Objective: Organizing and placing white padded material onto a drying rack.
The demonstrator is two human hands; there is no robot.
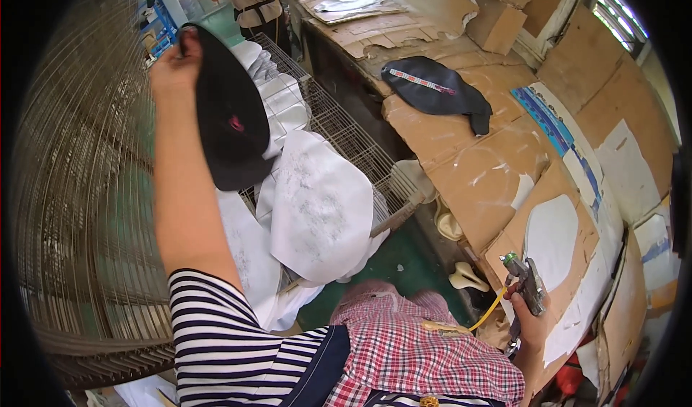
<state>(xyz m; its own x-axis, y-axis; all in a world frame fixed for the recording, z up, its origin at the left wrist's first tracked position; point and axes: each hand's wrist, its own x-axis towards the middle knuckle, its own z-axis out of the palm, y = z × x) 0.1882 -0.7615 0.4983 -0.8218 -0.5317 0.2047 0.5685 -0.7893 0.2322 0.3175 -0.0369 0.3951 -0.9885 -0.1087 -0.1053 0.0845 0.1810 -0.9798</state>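
Note:
My left hand (175, 70) is raised at the far left, its fingers closed on the top edge of a flat black panel (234, 111) with rounded ends. The panel hangs down beside the wire racks and has a small pink mark on it. At the lower right, my right hand (532, 324) grips a metal spray gun (532, 288) with a green part at one end. A yellow hose (490, 311) runs from the gun toward my checked apron. Farther up the cardboard-covered table lies a black shaped piece (432, 90) with a red-and-white strip across it.
Tall wire racks (86, 191) fill the left side. Speckled white sheets (321, 209) lie over a low wire cart (346, 129) in the middle. Cardboard (468, 162) covers the table at right, bearing a white oval shape (551, 237). Another person (256, 7) stands beyond the cart.

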